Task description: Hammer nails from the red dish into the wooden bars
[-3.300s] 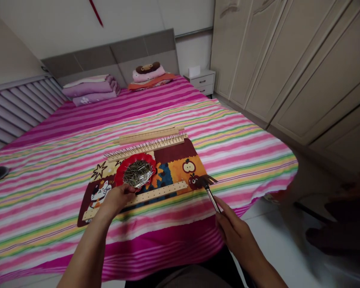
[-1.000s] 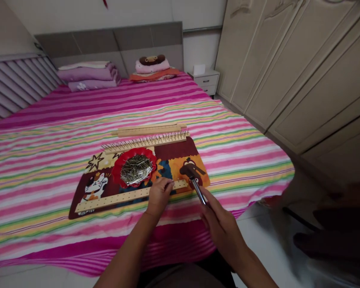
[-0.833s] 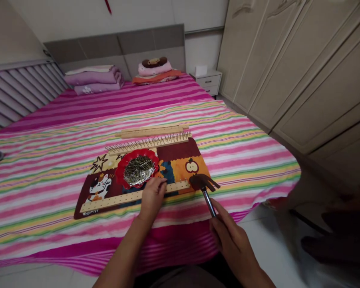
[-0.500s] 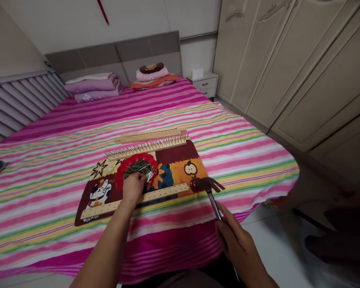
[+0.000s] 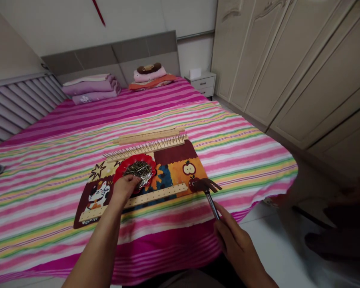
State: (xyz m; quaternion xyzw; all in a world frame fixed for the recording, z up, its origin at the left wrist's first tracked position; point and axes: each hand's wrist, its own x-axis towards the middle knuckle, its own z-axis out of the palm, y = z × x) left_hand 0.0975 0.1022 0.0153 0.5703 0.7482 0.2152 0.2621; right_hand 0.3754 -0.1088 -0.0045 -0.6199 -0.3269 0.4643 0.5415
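Note:
My right hand [image 5: 238, 240] is wrapped round the handle of a claw hammer [image 5: 208, 188], its dark head over the mat's right front corner. My left hand [image 5: 126, 188] is at the near left rim of a red scalloped dish [image 5: 122, 167], fingers pinched together; whatever is between them is too small to tell. Many loose nails [image 5: 142, 170] lie in the dish. Just in front of it, a wooden strip with rows of small holes [image 5: 157, 195] lies across the patterned mat [image 5: 175, 148], partly hidden by my left forearm.
Behind the dish lies a wooden strip with many nails standing in it [image 5: 146, 148], and further wooden strips [image 5: 150, 136] beyond. All rest on a bed with a striped sheet [image 5: 242, 160]. Folded bedding [image 5: 91, 88] is at the headboard; wardrobes [image 5: 272, 60] line the right.
My left hand has shifted slightly left within the dish area, towards its near left rim. My right hand and the hammer have barely moved. The view has turned a little.

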